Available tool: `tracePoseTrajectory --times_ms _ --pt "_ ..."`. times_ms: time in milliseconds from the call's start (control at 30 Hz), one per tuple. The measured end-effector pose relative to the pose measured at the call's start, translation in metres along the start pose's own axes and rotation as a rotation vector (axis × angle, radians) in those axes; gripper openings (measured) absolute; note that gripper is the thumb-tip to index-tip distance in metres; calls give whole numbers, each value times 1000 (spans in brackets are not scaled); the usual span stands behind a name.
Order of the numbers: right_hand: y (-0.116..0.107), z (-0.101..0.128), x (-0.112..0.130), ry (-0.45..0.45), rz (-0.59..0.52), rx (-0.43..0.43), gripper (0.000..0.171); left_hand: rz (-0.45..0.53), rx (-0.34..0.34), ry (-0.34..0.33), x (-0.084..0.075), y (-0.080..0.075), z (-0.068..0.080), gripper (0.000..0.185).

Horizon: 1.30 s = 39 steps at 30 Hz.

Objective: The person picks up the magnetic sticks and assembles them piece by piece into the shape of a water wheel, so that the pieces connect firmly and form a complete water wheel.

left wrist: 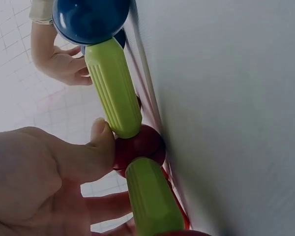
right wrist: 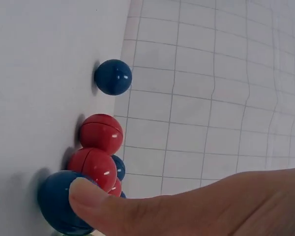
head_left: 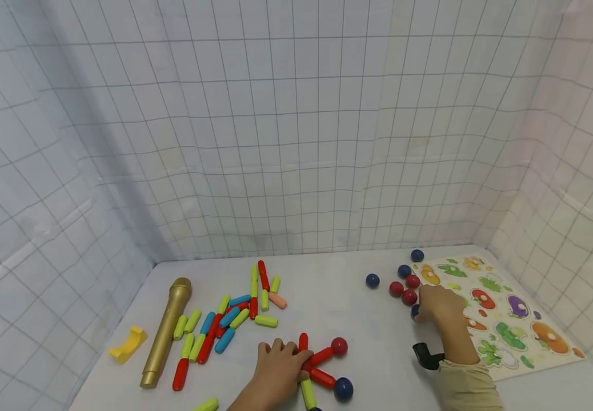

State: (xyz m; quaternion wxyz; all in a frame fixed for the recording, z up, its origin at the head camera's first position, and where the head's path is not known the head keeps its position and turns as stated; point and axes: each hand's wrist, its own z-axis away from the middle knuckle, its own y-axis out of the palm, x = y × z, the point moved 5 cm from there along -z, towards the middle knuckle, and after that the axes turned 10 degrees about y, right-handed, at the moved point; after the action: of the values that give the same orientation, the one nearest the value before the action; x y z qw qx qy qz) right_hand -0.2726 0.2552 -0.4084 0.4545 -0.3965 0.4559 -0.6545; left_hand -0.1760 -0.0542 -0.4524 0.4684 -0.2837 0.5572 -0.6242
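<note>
Head view: left hand (head_left: 276,371) resting on a stick-and-ball figure (head_left: 322,365) at the near middle of the tabletop (head_left: 327,302), fingers curled over its hub; wrist cut off by the lower edge, one green stick running out of view there too. Left wrist view: thumb (left wrist: 101,135) pressed against a red ball (left wrist: 142,147) joining two green sticks, a blue ball at the top partly cropped; fingers mostly out of sight.

Right hand (head_left: 440,305) farther right, beside a puzzle board (head_left: 512,314), closed on a blue ball (head_left: 416,311) almost wholly hidden under the fingers. Right wrist view: thumb (right wrist: 103,196) over that blue ball (right wrist: 59,201), red balls (right wrist: 96,150) just beside, fingers unseen.

Loose sticks (head_left: 224,325), a gold microphone (head_left: 165,331) and a yellow curved piece (head_left: 129,344) at left.
</note>
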Motion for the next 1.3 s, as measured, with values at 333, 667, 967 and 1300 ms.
tracePoseTrajectory --times_ms 333,667,967,1300 --pt "10 -3 17 -59 -9 -17 24 44 -16 21 -2 1 -4 36" --pt "38 23 88 -375 -103 -32 23 111 5 118 -12 2 1 37" --pt "52 43 119 -589 -170 -6 24 97 -2 133 -18 1 0 36" --pt "61 52 136 -662 -158 75 27 81 -34 151 -17 0 2 36"
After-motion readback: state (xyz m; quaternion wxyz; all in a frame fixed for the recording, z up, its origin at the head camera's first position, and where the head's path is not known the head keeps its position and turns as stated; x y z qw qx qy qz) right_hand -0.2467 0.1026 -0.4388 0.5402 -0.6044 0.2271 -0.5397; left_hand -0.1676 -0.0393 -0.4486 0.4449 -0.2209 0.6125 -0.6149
